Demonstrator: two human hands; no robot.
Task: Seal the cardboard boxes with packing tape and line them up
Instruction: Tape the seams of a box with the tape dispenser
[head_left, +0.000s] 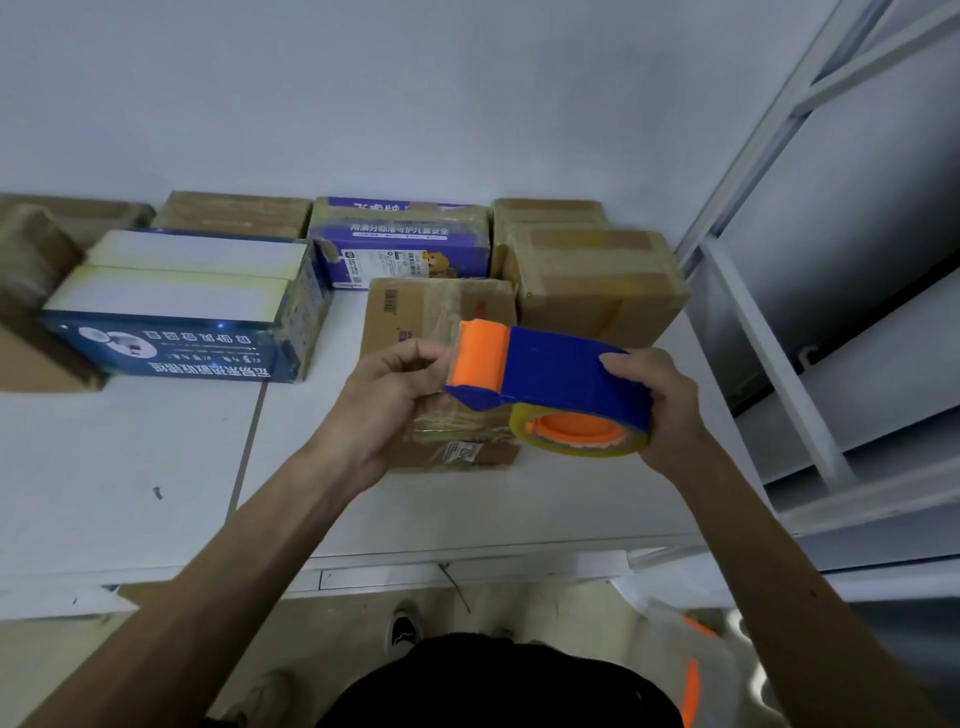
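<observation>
Head view: right hand (660, 400) grips the blue tape dispenser (550, 369), left hand (384, 395) pinches at its orange end, probably freeing tape for the brown box (415, 312) sitting on the table (130, 467) right under them.

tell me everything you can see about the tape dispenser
The tape dispenser is a blue plastic-looking shell with an orange front end and orange hub, carrying a roll of yellowish clear tape. It is held in the air, lying roughly level, above a brown cardboard box on the white table. The right hand grips its rear around the roll; the left hand pinches at the orange end.
</observation>
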